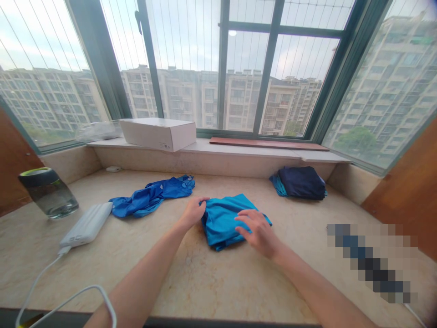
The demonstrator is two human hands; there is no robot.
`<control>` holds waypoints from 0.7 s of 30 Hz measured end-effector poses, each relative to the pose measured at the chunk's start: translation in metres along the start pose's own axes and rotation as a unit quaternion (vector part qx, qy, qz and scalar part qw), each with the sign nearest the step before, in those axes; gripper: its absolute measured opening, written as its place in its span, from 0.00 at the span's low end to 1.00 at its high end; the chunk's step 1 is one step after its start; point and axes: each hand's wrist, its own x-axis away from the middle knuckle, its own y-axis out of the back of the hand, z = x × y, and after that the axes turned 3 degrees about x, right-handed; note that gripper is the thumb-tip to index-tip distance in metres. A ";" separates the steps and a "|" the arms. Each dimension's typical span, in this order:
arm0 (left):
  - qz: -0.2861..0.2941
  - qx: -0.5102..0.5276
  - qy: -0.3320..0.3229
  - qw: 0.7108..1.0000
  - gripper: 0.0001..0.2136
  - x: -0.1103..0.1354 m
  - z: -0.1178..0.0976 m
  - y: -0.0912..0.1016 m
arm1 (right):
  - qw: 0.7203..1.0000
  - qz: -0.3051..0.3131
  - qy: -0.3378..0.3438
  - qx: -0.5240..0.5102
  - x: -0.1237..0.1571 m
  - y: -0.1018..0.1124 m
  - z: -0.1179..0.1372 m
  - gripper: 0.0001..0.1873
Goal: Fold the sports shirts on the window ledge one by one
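A turquoise-blue cloth garment [221,218], gathered into a rough folded bundle, lies on the stone-patterned sill counter [205,282] in front of me. At its upper left edge, my left hand [194,213] is closed, pinching the fabric between thumb and fingers. My right hand [256,230] is over the right side of the bundle, fingers spread apart; whether the fingertips press on the cloth is hard to tell. Further left, a crumpled bright-blue garment [153,196] is stretched out on the counter. The exact kind of either garment does not show.
A folded dark-navy stack of clothes [300,182] sits back right. Left are a water bottle [49,193] and a white power bank [87,224] with a cable [68,296]. A white box [157,133] stands on the window ledge. A blurred-out object [372,264] lies right.
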 end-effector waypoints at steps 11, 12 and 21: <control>0.005 0.070 0.026 0.997 0.14 -0.002 -0.002 0.004 | 0.995 0.067 0.042 -0.057 -0.007 -0.016 0.029 0.14; 0.005 0.075 0.029 0.997 0.15 -0.002 -0.003 0.004 | 0.994 0.073 0.051 -0.058 -0.006 -0.013 0.027 0.14; 0.098 0.354 0.071 0.927 0.18 0.017 -0.033 -0.008 | 0.997 0.044 -0.046 -0.043 -0.002 -0.016 0.036 0.31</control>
